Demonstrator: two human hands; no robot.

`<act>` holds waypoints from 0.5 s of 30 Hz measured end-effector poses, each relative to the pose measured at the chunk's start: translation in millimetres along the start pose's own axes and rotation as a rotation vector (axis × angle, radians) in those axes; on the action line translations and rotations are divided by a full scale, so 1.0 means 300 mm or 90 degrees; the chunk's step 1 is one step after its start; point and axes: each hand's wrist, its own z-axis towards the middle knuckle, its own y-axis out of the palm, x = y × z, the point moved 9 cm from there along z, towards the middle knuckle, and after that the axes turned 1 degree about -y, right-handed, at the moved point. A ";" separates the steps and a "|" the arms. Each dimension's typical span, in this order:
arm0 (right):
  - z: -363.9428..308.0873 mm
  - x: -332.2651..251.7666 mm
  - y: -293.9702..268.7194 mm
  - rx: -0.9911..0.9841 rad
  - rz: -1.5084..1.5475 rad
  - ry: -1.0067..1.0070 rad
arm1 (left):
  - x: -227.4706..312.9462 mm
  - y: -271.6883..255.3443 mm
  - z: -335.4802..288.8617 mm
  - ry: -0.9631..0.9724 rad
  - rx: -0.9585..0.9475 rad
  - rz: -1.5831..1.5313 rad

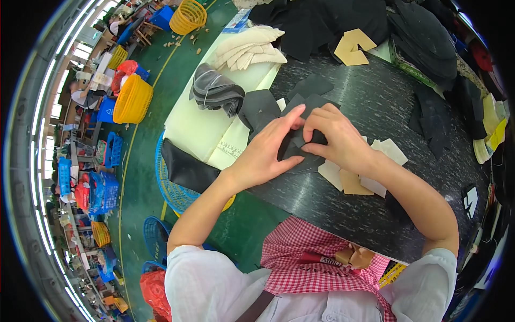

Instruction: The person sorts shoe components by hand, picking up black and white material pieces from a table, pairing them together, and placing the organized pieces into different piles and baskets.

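Presently, the left hand rests with thumb and fingers spread wide over black pieces on the dark tabletop. The right hand is curled narrow at the same pieces, thumb and forefinger close together; whether it grips one cannot be told. Pale pieces lie near the right wrist. Farther left sit a grey stack and, beyond it, cream pieces.

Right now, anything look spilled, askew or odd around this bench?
Yes: small scraps lie loose on the green floor near the uppermost yellow basket, looking spilled. On the table, pale pieces beside the right forearm sit askew, at mixed angles. Black pieces between left hand and right hand overlap unevenly.
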 end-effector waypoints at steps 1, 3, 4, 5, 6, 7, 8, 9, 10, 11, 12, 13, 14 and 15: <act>-0.008 0.006 -0.003 -0.003 -0.005 0.007 | -0.012 0.019 0.009 -0.002 -0.043 0.007; -0.036 0.031 -0.045 0.046 0.199 0.067 | -0.035 0.051 0.015 0.004 -0.090 0.003; -0.060 0.020 -0.092 0.053 0.193 0.081 | -0.029 0.060 0.016 0.055 -0.088 0.059; -0.095 0.028 -0.177 0.140 0.378 0.149 | -0.018 0.064 0.011 0.105 -0.084 0.116; -0.143 0.047 -0.241 0.234 0.559 0.215 | -0.014 0.054 0.001 0.116 -0.093 0.104; -0.185 0.034 -0.286 0.202 0.520 0.202 | -0.016 0.038 0.006 0.086 -0.075 0.074; -0.231 0.022 -0.325 0.171 0.478 0.197 | -0.003 0.050 0.019 0.058 -0.062 0.039; -0.267 0.011 -0.324 0.095 0.368 0.220 | 0.037 0.047 0.030 0.025 -0.002 -0.074; -0.297 -0.005 -0.319 0.062 0.297 0.209 | 0.073 0.044 0.037 -0.013 0.054 -0.188; -0.325 -0.015 -0.309 0.051 0.286 0.228 | 0.146 0.089 0.054 0.019 0.058 -0.274; -0.363 -0.018 -0.295 0.039 0.276 0.247 | 0.215 0.174 0.077 0.041 0.012 -0.306; -0.402 -0.023 -0.303 0.041 0.244 0.235 | 0.242 0.264 0.097 -0.015 -0.053 -0.337; -0.446 -0.013 -0.306 0.051 0.239 0.245 | 0.252 0.345 0.106 -0.076 -0.115 -0.360; -0.512 0.012 -0.322 0.106 0.263 0.294 | 0.293 0.382 0.125 -0.034 -0.099 -0.396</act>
